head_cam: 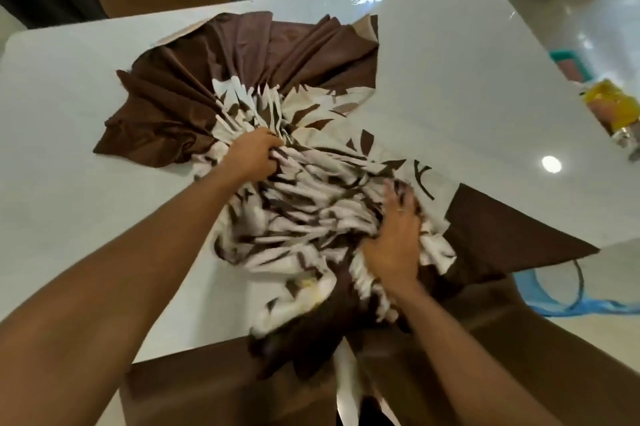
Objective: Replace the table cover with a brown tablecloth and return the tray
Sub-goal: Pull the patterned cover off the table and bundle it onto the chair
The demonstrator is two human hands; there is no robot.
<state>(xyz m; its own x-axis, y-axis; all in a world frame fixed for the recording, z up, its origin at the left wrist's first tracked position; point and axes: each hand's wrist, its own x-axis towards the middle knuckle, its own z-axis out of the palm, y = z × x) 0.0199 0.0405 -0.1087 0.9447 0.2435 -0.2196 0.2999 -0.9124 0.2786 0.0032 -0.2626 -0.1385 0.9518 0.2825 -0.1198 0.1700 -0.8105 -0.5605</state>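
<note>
Two hands work the bunched brown tablecloth (311, 203) mid-table (467, 79), we see: left hand (254, 157) clutching folds at ten o'clock, right hand (394, 238) pressing at four o'clock, its blurred fingers fairly straight.

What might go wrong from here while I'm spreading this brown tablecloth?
The tablecloth is bunched, gripped by your left hand with your right hand resting on it, so it may open out crooked. Part hangs over the near edge of the glossy table, so the whole cloth might slide off.
</note>
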